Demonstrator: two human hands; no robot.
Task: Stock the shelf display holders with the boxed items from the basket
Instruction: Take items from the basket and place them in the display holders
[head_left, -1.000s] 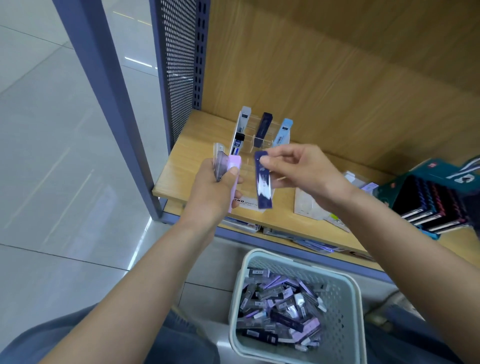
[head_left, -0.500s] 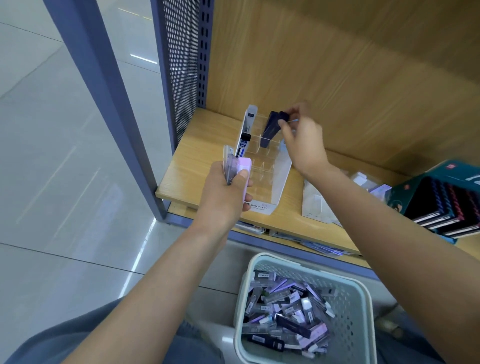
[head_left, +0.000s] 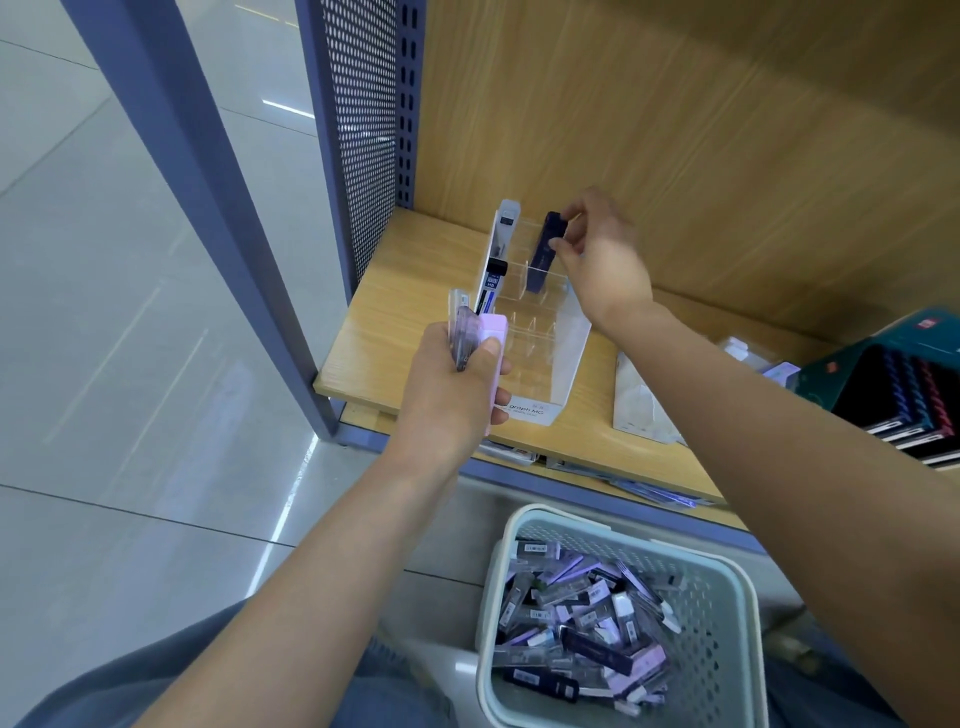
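Right hand (head_left: 602, 265) pinches the top of the slim navy box (head_left: 541, 254), which stands near-upright directly below the fingertips with its foot in the back slot of the clear acrylic tiered holder (head_left: 571, 338); left hand (head_left: 452, 400) grips spare pink and clear boxes (head_left: 492, 328).

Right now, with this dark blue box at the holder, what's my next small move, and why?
Probably let go: the dark blue box looks seated in a back slot of the clear holder, your right hand only pinches its top, and your left hand holds more boxes.
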